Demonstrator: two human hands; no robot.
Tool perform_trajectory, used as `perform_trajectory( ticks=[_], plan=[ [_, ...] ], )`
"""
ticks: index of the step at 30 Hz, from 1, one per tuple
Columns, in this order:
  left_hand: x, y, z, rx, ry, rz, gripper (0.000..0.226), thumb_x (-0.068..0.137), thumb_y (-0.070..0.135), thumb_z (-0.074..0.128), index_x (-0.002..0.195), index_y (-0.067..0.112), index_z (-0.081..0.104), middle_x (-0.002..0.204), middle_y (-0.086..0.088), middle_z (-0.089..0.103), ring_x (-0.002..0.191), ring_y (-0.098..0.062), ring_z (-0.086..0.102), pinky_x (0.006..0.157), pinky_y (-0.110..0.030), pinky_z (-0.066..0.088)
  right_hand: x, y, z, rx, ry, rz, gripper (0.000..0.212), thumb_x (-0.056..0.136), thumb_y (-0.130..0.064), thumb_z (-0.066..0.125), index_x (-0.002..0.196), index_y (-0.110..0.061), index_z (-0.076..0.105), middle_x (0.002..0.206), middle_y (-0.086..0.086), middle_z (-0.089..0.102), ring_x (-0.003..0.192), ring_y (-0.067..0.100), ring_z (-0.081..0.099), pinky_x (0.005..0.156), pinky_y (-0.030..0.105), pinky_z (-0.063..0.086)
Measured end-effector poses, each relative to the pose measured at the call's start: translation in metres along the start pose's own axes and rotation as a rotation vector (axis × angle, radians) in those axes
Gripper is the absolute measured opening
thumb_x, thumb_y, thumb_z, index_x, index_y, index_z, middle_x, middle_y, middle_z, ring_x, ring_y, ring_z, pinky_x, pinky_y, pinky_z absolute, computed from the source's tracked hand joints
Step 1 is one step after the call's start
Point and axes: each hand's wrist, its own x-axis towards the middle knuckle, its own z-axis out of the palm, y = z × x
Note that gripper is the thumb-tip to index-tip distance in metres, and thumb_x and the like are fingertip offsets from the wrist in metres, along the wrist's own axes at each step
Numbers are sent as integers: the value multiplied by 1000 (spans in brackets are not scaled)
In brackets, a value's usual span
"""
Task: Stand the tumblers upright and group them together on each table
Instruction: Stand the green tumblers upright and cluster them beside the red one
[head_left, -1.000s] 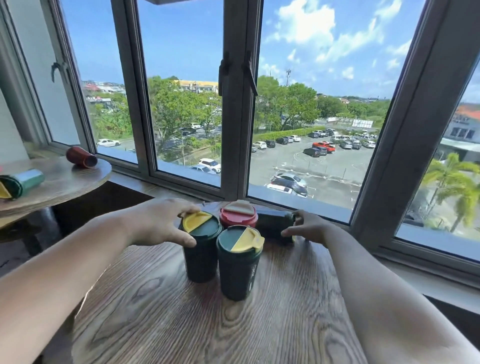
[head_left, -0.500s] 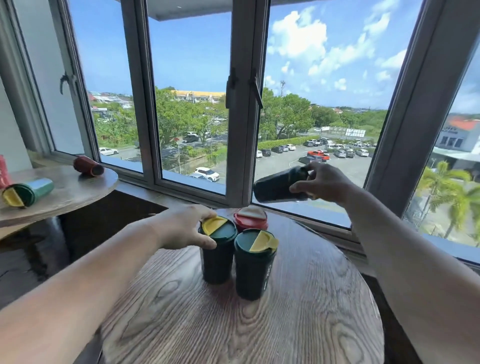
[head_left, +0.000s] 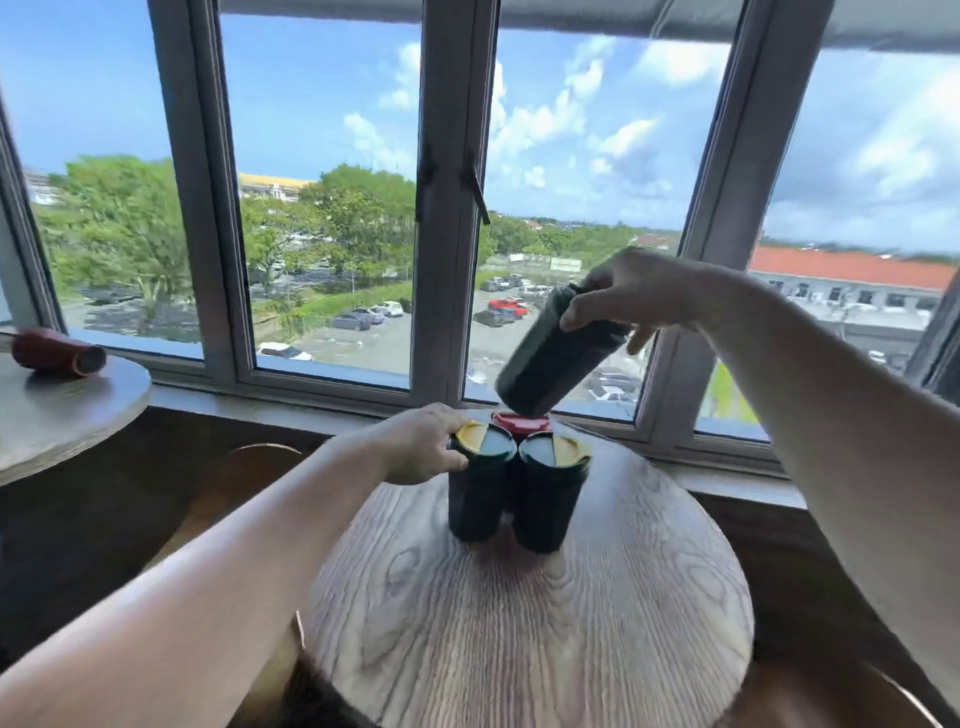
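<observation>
Wood grain of the near round table is filling the foreground, and three tumblers are standing upright on it in a tight cluster: the left green tumbler and the right green tumbler, both with yellow-and-green lids, touching side by side, with the red-lidded tumbler showing just behind them. The left hand is resting against the rim of the left green tumbler, fingers curled round its lid edge and steadying it. Higher up, the right hand is closing its fingers and thumb around the upper end of the dark tumbler, which half a second ago was being held nearly level above the group; now it is hanging tilted, base down, just over the red lid, so in all likelihood it is being swung upright to join the cluster as the last piece on this table. Motion blur is hiding its lid and its exact gap above the red lid. Farther left, on the second table, a red tumbler is lying on its side, not yet righted; that table is being cut off by the frame edge, so anything else on it is not showing now
</observation>
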Motion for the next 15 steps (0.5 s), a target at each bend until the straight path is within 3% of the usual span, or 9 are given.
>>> perform_trajectory(
  ticks=[5,9,12,15],
  plan=[
    [4,-10,0,0,-6,70,61,97,30,59,154,19,40,158,-1,39,139,-23,42,116,-38,32,-40,-31,25,-88,-24,200,56,74,-59,82,95,-7,76,93,14,75,80,31,76,51,34,62],
    [5,-16,4,4,4,93,67,98,36,57,157,18,32,162,-2,33,146,-24,35,121,-39,26,-66,-51,78,-222,-100,372,66,71,-66,79,91,-4,71,93,15,72,73,33,78,58,40,67],
    [6,-19,5,10,8,97,70,98,38,56,159,19,29,164,-2,29,148,-24,32,121,-39,26,-76,-56,124,-227,-67,427,77,71,-66,80,111,-3,58,100,11,65,79,30,72,52,36,63],
    [5,-20,5,13,7,108,69,99,37,56,159,20,28,165,-2,28,149,-24,31,121,-39,26,-74,-52,158,-337,15,445,107,67,-77,73,141,-9,39,112,10,64,93,31,67,67,41,60]
  ],
)
